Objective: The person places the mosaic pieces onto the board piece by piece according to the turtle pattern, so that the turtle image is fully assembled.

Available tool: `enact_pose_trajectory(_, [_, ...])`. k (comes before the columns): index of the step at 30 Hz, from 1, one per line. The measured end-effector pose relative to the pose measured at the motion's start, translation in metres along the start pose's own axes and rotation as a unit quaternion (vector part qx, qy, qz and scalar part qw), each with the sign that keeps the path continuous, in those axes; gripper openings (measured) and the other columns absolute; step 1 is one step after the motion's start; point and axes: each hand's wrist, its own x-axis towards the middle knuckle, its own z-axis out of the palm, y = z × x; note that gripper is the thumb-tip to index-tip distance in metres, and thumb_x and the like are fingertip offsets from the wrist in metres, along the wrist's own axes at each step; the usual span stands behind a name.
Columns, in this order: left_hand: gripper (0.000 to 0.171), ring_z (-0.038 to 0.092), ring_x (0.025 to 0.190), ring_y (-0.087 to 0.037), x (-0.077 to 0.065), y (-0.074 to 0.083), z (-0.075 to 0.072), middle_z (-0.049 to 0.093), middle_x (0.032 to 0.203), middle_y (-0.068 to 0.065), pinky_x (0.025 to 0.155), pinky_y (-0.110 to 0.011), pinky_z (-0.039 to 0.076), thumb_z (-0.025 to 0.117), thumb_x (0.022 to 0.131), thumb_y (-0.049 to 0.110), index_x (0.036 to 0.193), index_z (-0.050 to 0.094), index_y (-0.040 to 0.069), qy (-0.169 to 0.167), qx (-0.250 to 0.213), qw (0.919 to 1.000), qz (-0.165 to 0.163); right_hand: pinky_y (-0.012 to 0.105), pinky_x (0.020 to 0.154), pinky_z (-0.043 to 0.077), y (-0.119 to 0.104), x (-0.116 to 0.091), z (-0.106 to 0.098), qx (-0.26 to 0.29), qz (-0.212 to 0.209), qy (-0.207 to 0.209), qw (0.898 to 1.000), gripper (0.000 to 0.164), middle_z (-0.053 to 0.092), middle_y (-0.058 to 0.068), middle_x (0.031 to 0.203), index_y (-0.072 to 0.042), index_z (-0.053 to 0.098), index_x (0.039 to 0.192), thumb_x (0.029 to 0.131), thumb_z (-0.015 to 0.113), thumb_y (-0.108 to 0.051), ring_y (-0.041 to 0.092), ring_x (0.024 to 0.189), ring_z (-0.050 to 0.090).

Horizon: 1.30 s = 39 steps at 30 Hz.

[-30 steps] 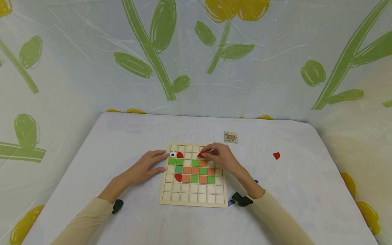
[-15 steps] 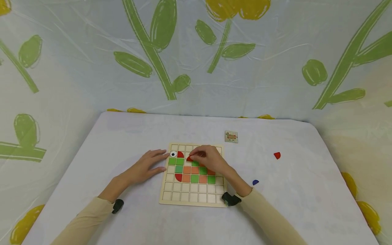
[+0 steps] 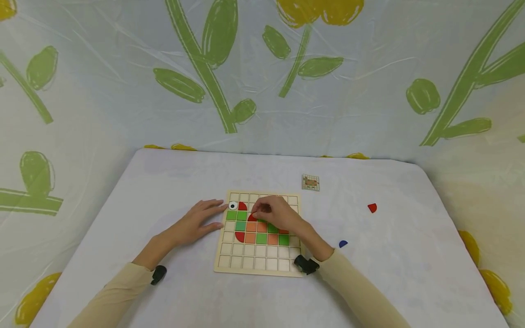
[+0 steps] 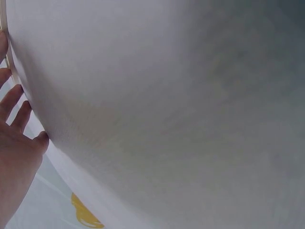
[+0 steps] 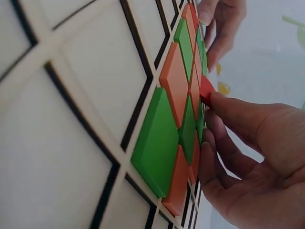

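A wooden grid board (image 3: 230, 263) lies on the table, its upper cells partly filled with green tiles (image 3: 231, 215), orange tiles (image 3: 249, 238), red quarter-round tiles (image 3: 240, 237) and a round eye tile (image 3: 233, 206). My right hand (image 3: 279, 213) reaches over the board and pinches a red quarter-round tile (image 5: 206, 89) between thumb and fingertip. That tile sits right at a cell beside the green pair, above the orange row. My left hand (image 3: 201, 218) rests at the board's left edge with fingers spread; in the left wrist view its fingertips (image 4: 18, 90) line that edge.
A small pattern card (image 3: 310, 182) lies behind the board to the right. Farther right are a loose red quarter-round tile (image 3: 372, 207) and a blue half-round tile (image 3: 343, 243). A flower-printed cloth wall (image 3: 328, 109) stands behind the white table (image 3: 184, 291).
My right hand has carried the red tile left and slightly nearer across the board, down to the cell beside the green pair. The left hand has stayed at the board's edge.
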Motion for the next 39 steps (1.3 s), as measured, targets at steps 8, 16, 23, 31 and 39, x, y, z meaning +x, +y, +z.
enact_pose_trajectory(8, [0.059,0.035,0.147,-0.038,0.002,-0.001,0.001,0.042,0.159,-0.016,0.118,-0.059,0.029,0.072,0.099,0.025,0.152,0.052,0.01,-0.005,-0.001,1.0,-0.004,0.023,0.075,0.053,0.002,0.002,0.001,-0.009,0.003,-0.001,1.0,0.008,0.071,0.004,0.093,-0.003,0.078,0.101,0.097,0.071,-0.005,0.009,0.081,0.062])
enact_pose_trajectory(16, [0.058,0.037,0.145,-0.04,0.0,-0.003,0.003,0.044,0.157,-0.018,0.117,-0.06,0.03,0.072,0.098,0.025,0.151,0.053,0.009,0.003,0.008,1.0,0.006,0.028,0.082,0.055,0.005,-0.007,-0.006,-0.002,-0.005,0.011,1.0,0.012,0.07,0.002,0.1,-0.003,0.074,0.108,0.1,0.069,-0.01,0.014,0.089,0.064])
enact_pose_trajectory(23, [0.059,0.036,0.146,-0.039,-0.001,-0.003,0.002,0.044,0.158,-0.016,0.118,-0.06,0.028,0.073,0.098,0.025,0.151,0.053,0.009,0.002,0.006,1.0,-0.001,0.031,0.087,0.056,0.015,-0.021,-0.018,-0.007,-0.001,0.042,0.999,0.014,0.07,0.003,0.104,-0.003,0.073,0.111,0.1,0.068,-0.01,0.016,0.094,0.065])
enact_pose_trajectory(31, [0.059,0.036,0.146,-0.039,-0.001,-0.004,0.004,0.043,0.158,-0.017,0.117,-0.059,0.031,0.073,0.098,0.026,0.151,0.052,0.009,0.002,0.009,1.0,0.002,0.034,0.085,0.057,0.022,-0.042,-0.035,-0.013,0.028,0.077,0.997,0.015,0.071,0.005,0.104,0.0,0.072,0.111,0.099,0.069,-0.008,0.019,0.095,0.066])
enact_pose_trajectory(39, [0.059,0.037,0.146,-0.039,0.0,-0.005,0.005,0.044,0.157,-0.017,0.116,-0.059,0.031,0.072,0.098,0.026,0.151,0.052,0.009,0.008,0.01,0.9998,0.012,0.038,0.086,0.058,0.035,-0.062,-0.051,-0.025,0.047,0.114,0.992,0.015,0.072,0.007,0.107,-0.001,0.072,0.112,0.099,0.069,-0.007,0.021,0.097,0.068])
